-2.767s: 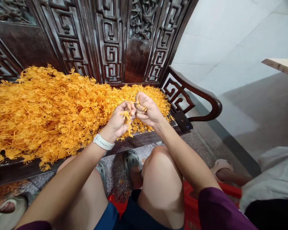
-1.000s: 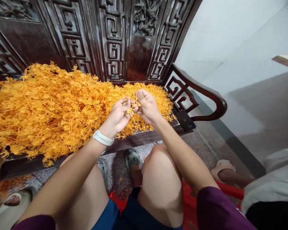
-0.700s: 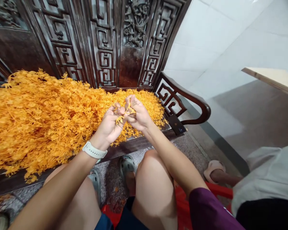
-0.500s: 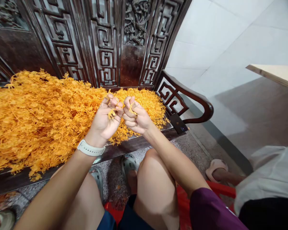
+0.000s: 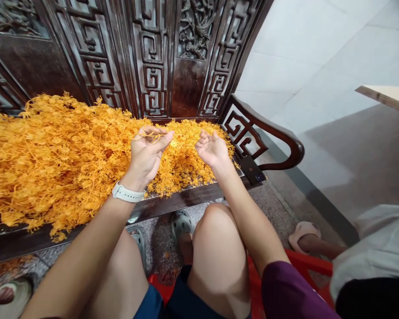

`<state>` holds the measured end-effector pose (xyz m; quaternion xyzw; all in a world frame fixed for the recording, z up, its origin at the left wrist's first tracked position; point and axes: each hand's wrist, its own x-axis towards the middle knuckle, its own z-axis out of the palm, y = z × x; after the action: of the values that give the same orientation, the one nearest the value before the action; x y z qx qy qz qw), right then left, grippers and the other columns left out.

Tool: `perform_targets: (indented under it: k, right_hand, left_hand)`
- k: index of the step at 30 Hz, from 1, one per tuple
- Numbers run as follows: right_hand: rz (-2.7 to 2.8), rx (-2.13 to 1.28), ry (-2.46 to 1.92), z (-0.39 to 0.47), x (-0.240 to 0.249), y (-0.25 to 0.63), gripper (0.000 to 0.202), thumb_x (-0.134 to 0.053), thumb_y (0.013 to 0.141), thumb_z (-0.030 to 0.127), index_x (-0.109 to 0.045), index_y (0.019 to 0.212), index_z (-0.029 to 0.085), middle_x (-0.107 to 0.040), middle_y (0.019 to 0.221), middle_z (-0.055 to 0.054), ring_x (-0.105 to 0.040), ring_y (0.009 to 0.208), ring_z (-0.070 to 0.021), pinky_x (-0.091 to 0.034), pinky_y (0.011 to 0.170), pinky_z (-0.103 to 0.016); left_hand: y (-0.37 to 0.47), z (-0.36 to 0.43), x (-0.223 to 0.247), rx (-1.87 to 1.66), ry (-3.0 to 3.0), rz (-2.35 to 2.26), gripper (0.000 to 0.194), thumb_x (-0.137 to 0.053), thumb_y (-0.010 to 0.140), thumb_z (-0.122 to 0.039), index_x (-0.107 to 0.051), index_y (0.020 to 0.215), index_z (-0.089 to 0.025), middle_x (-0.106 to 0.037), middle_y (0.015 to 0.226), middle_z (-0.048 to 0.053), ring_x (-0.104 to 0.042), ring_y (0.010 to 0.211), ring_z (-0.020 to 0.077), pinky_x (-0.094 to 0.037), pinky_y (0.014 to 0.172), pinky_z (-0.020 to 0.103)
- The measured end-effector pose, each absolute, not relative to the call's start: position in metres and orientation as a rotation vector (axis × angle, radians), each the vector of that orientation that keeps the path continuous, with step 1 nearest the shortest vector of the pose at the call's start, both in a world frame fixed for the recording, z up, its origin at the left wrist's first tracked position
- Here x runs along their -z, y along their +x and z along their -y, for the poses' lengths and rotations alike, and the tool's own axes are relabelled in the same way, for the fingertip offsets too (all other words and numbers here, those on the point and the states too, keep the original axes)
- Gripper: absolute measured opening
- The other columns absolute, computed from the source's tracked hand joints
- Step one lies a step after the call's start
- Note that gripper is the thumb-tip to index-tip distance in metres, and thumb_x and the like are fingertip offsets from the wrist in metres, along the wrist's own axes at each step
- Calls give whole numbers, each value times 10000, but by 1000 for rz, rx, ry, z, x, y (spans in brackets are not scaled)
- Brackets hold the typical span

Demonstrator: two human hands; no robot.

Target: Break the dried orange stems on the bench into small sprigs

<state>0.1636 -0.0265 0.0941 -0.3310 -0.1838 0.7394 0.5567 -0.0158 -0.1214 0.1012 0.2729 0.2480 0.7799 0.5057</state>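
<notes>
My left hand [image 5: 145, 155], with a pale watch strap [image 5: 128, 193] on the wrist, pinches a thin orange plastic sprig [image 5: 157, 137] between thumb and fingers. My right hand [image 5: 214, 150] is raised to its right, fingers loosely bent and apart, with nothing visible in them. Both hands are above the front of a dark wooden bench [image 5: 193, 193]. A large heap of orange plastic sprigs [image 5: 63, 164] covers the bench on the left. A lower pile of the same orange pieces [image 5: 186, 164] lies behind and between my hands.
A carved bench back [image 5: 186, 88] rises behind the heap, and a curved armrest [image 5: 295, 153] closes the right end. A dark phone [image 5: 252, 170] lies beside it. Another person's pale trousers [image 5: 379, 243] and clog [image 5: 304, 232] are at the right. A board corner [image 5: 385, 95] juts in.
My hands have come apart from being close together. The right hand has moved right and opened, while the left keeps a sprig. The view has shifted slightly.
</notes>
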Motion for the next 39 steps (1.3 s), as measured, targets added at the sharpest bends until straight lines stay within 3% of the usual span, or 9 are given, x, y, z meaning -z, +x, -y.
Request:
perform_targets:
  k: [2, 6, 10, 13, 19, 26, 31, 35, 39]
  right_hand:
    - [526, -1598, -763, 26, -95, 164, 135, -502, 1003, 83, -515, 977, 215, -552, 809, 26, -509, 615, -64, -490, 608, -157]
    - [672, -1494, -805, 28, -99, 168, 509, -599, 817, -41, -509, 1232, 241, -644, 1091, -43, -697, 999, -119, -605, 879, -244]
    - [1116, -1687, -798, 52, -106, 162, 203, -663, 975, 354, -635, 1106, 201, -681, 933, -39, -649, 734, -121, -570, 677, -260]
    - [1582, -1664, -780, 75, -110, 149, 430, -625, 997, 592, -658, 860, 186, -662, 743, -34, -570, 591, -113, -471, 561, -252]
    - [1922, -1439, -575, 94, -112, 140, 401, -665, 1011, 501, -636, 768, 184, -588, 629, 27, -516, 558, -90, -405, 542, -219]
    - [2665, -2303, 554, 144, -124, 120, 206, -739, 984, 321, -751, 915, 128, -710, 768, -15, -662, 647, -106, -523, 661, -221]
    - [1601, -2140, -12, 109, -132, 142, 166, -752, 969, 322, -722, 1071, 195, -672, 731, 28, -590, 595, -90, -497, 597, -210]
    - [655, -1987, -439, 68, -120, 158, 215, -574, 1033, 381, -614, 947, 188, -509, 591, 60, -429, 504, -77, -396, 509, -195]
    - [465, -1957, -832, 58, -99, 153, 188, -520, 1018, 268, -533, 847, 192, -482, 567, 53, -365, 462, -77, -319, 463, -209]
  left_hand:
    - [-11, 121, -100, -1866, 673, -596, 340, -871, 691, 16, -615, 803, -178, -766, 912, -17, -783, 907, 110, -615, 860, 203]
    - [-7, 122, -97, -1835, 703, -586, 347, -853, 718, 15, -576, 778, -186, -808, 1054, 28, -784, 976, 111, -603, 922, 215]
    - [-8, 121, -94, -1837, 724, -600, 363, -848, 736, -5, -544, 782, -197, -821, 1071, 51, -780, 1054, 132, -591, 943, 230]
    - [-7, 121, -94, -1850, 720, -635, 353, -842, 732, -11, -549, 794, -199, -821, 979, 52, -782, 993, 128, -591, 912, 226]
    - [-6, 124, -96, -1813, 622, -633, 328, -776, 737, 19, -551, 823, -205, -785, 897, 0, -745, 811, 93, -588, 741, 189]
    - [-43, 100, -91, -1912, 486, -774, 366, -662, 737, 98, -514, 852, -216, -756, 854, -3, -758, 839, 86, -598, 893, 206]
    - [-58, 114, -98, -1718, 722, -826, 439, -805, 706, -18, -587, 1032, -217, -806, 938, 56, -772, 810, 137, -620, 781, 234]
    - [-63, 126, -104, -1359, 959, -785, 269, -743, 633, -42, -664, 852, -175, -745, 736, 20, -683, 632, 118, -560, 615, 217]
    - [-68, 128, -106, -1054, 1200, -746, 182, -624, 570, -61, -675, 701, -176, -666, 603, 12, -603, 559, 105, -466, 547, 214]
